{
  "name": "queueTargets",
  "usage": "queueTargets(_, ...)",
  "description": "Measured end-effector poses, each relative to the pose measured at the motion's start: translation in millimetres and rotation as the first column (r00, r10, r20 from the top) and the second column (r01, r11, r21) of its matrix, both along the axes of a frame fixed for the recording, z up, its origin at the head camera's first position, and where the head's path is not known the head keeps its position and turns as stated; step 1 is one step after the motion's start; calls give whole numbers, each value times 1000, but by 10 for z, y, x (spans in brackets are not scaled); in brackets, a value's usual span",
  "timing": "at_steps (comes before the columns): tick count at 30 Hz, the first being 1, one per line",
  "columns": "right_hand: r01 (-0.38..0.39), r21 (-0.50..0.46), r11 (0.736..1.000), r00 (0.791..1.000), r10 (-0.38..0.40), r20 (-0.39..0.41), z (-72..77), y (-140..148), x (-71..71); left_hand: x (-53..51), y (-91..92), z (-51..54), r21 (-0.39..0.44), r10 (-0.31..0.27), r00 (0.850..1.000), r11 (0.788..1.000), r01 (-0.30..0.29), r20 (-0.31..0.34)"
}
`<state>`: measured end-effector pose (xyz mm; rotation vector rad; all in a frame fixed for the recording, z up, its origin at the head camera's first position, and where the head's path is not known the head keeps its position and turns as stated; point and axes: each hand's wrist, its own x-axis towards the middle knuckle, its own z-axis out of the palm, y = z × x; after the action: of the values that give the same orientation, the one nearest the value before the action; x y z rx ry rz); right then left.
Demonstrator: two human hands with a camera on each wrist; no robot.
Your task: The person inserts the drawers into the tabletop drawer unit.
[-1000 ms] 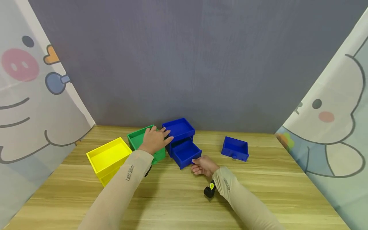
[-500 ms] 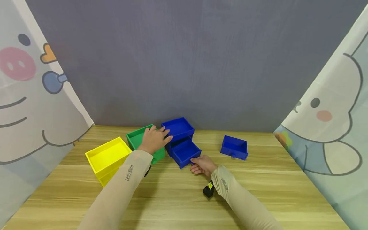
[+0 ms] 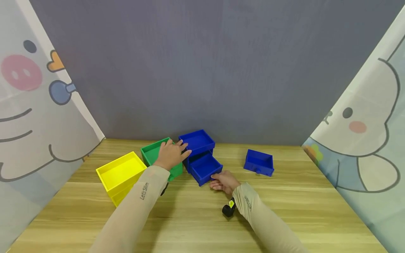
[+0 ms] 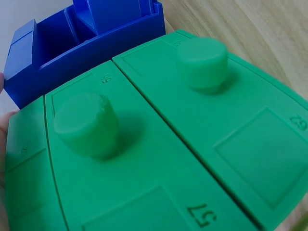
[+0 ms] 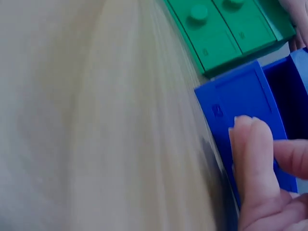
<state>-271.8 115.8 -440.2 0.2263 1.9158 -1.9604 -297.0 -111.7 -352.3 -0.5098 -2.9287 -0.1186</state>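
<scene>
My right hand (image 3: 225, 181) pinches the front of a blue drawer (image 3: 205, 167), its knob hidden behind the fingers. This lower drawer is pulled partway out of a small blue cabinet (image 3: 197, 141) with a tray-like top. My left hand (image 3: 171, 154) lies across the green drawer cabinet (image 3: 153, 153), its fingers spread and reaching to the blue cabinet's left edge. In the left wrist view the green drawer fronts (image 4: 159, 144) carry round knobs and embossed numbers. In the right wrist view, thumb and fingers close on the blue drawer front (image 5: 226, 106).
A yellow drawer cabinet (image 3: 120, 170) stands at the left, partly behind the left sleeve. To the right, a separate blue drawer (image 3: 258, 162) lies on the wooden table (image 3: 284, 211), its knob facing me. A grey wall (image 3: 202, 70) rises behind.
</scene>
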Motion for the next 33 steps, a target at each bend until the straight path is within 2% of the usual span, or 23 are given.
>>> queueTargets(5,55,-94,994,998,-56,-6,-35,-48,34,-22,-12,-11,-2,7,1000,1000,-7,-3)
queueTargets(11,129,-162,978,990,-137,-41,-57,-113,77,-7,-14,21,14,3,1000,1000,-2,-4)
queueTargets(16,164,-194,967,982,-179,-64,-78,-161,87,5,-4,21,13,13,1000,1000,-14,22)
queueTargets(20,168,-187,968,981,-183,-63,-89,-177,91,11,3,14,8,18,999,1000,-19,42)
queueTargets(26,133,-154,979,989,-142,-44,-64,-207,61,17,5,23,3,28,998,1000,-28,65)
queueTargets(33,157,-149,976,987,-161,-14,-27,-251,-32,13,13,15,-8,13,999,1000,-13,45)
